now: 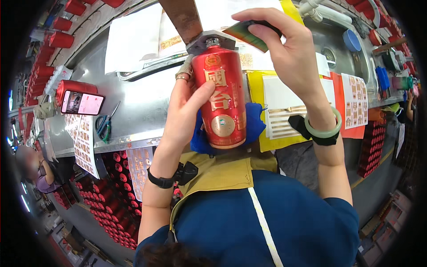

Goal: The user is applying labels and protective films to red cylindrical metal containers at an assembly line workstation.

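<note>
the bottle [226, 118] is gripped by the left hand [184, 100], with the thumb laid on its front and the other fingers mostly hidden behind. a dark card [253, 33] is pinched by the right hand [289, 49], which is held above the table [138, 100], apart from the bottle. the bottle is placed between both arms, its base at the blue cloth [254, 122] and its neck at the metal bracket [195, 46]; whether the neck is touched by the metal cannot be told. if the left grip is loosened, the bottle could be rolled or slid toward the apron [218, 175], because its side looks smooth. if the card is pressed too steeply, the red surface could be scratched. at right, the striped sheet [284, 125] could be creased by the bangle [329, 133] if the wrist is lowered. at left, the scissors [103, 127], lying near the edge, could be knocked down by the forearm.
</note>
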Demonstrator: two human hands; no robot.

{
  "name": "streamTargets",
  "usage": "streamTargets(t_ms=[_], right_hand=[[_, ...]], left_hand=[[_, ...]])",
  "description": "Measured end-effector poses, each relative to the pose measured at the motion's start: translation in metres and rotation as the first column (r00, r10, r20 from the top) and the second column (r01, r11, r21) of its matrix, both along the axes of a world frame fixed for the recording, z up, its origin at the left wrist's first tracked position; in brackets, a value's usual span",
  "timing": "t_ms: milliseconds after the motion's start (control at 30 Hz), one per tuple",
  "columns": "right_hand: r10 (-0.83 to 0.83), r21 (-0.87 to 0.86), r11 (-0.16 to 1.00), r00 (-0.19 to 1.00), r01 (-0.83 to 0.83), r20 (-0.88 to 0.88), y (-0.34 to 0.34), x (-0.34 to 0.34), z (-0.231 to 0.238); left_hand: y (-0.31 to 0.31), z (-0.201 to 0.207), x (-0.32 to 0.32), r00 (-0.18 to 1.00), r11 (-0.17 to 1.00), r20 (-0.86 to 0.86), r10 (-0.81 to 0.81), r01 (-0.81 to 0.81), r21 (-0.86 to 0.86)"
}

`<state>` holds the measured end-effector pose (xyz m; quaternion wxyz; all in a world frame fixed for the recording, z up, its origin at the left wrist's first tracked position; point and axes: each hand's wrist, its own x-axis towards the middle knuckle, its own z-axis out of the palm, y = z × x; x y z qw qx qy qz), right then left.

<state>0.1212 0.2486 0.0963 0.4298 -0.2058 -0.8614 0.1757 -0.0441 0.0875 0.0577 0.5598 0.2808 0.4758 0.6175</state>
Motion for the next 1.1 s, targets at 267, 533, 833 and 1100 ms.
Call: streamTargets(t_ms=[267,533,833,1100], right_hand=[[-0.030,-0.637,0.763,0.977,-0.115,-0.212,-0.042,0.026,-0.022],[-0.094,-0.548,0.836,0.976,-0.030,-0.196,-0.050,0.029,-0.016],[-0.084,-0.235,0.967,0.995,0.094,0.053,-0.046,0.020,-0.002],[-0.055,-0.040,0.998,0.998,0.056,0.027,-0.045,0.019,0.003]], left_hand=[[-0.001,0.006,0.016,0.997,0.999,-0.069,0.025,-0.027,-0.038],[0.000,0.017,0.029,0.901,0.991,-0.433,0.002,-0.058,-0.117],[-0.011,0.016,0.022,0.876,0.996,-0.479,-0.058,0.017,-0.089],[-0.016,0.012,0.018,0.998,0.997,0.027,0.060,-0.061,0.050]])
